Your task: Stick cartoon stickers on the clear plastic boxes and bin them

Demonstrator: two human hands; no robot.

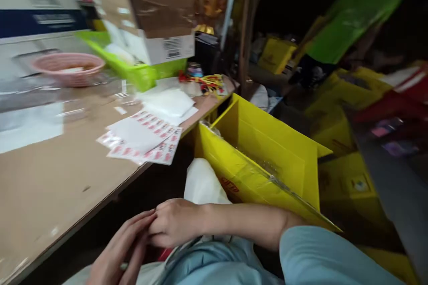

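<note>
Over my lap, my two hands meet in front of my body. My left hand (125,246) has its fingers stretched out, with the tips touching my right hand. A small pale band shows low on the left fingers. My right hand (176,222) is curled closed against the left fingertips, and whatever it may hold is hidden. Beside my right forearm stands an open yellow box (257,187), with some clear plastic wrap inside and along its edge. Printed sticker sheets (163,151) lie at the edge of the table (80,182), up and left of the box.
Farther back on the table are white sheets (170,103), a pink basket (68,71), a green tray (145,75) and a cardboard box (163,22). More yellow boxes (347,178) stand to the right by a dark surface (384,156). A person in green (351,18) bends there.
</note>
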